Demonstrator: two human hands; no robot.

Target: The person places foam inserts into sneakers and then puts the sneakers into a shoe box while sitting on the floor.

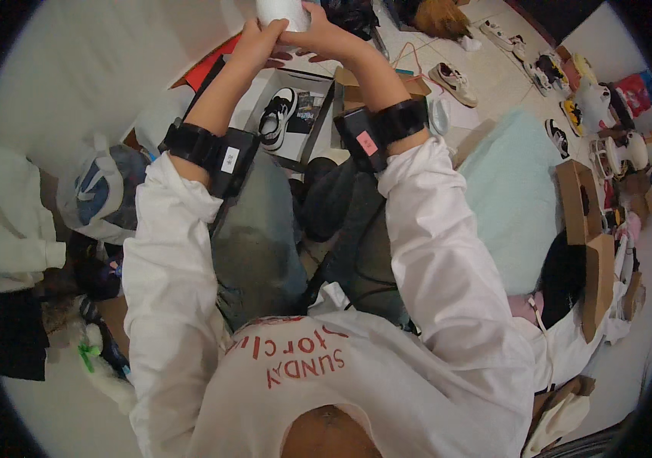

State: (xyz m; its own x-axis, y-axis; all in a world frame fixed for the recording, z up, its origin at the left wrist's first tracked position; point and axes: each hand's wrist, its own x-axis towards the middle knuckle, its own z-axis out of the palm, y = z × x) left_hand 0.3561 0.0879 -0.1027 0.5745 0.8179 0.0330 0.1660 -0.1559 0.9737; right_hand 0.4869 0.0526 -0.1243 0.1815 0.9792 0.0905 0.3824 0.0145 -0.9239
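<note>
At the top edge of the view, my left hand (256, 43) and my right hand (324, 35) hold a white rounded object (287, 12) between them. Its surface looks finely textured, and the picture's edge cuts off its upper part, so I cannot tell exactly what it is. Below my hands stands an uncovered shoebox (327, 98) with a pale inside. One black-and-white sneaker (278, 117) lies in it, beside a dark printed card or packet (305, 111). Each forearm carries a strapped black device.
A brown cardboard box (346, 90) stands right of the shoebox. Further right are a beige sneaker (455, 84), a pale green cushion or cloth (509, 200) and opened cardboard boxes (580, 200). Several shoes line the tiled floor. A blue-and-white bag (100, 192) sits at left.
</note>
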